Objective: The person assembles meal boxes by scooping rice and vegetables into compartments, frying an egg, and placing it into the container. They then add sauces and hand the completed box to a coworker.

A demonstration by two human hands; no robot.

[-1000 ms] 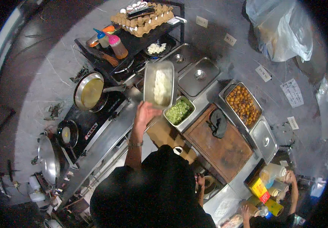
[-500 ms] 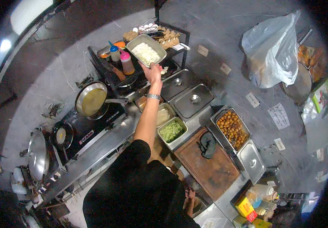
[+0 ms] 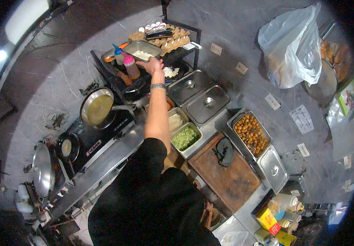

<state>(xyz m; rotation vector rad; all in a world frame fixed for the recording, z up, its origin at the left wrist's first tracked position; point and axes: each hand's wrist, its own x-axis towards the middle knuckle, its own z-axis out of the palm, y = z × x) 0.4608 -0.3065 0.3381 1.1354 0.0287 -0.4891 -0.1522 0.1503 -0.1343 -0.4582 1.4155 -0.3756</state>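
My left arm, with a metal watch on the wrist, stretches up to the black shelf. My left hand (image 3: 153, 65) is closed on the near edge of a metal food pan (image 3: 159, 52) holding white chopped pieces (image 3: 143, 55). The pan is at upper-shelf level, beside squeeze bottles with blue and pink tops (image 3: 130, 64); I cannot tell whether it rests there. Beneath and right of that hand is a dark dish (image 3: 181, 73) with white pieces in it. My right hand (image 3: 207, 214) is low, by my body next to a round container (image 3: 216, 218); its fingers are mostly hidden.
Egg cartons (image 3: 178, 42) fill the shelf's back. Left are a stove with a pan of yellowish liquid (image 3: 99, 107) and a small frying pan (image 3: 67, 148). Lidded pans (image 3: 207, 104), chopped greens (image 3: 185, 138), a brown cutting board (image 3: 234, 184) with black cloth, and browned round pieces (image 3: 251, 133) lie right.
My left hand has moved the metal pan left and slightly back, flatter to the shelf. The dark dish of white pieces now shows more fully. My right hand remains low by my body.
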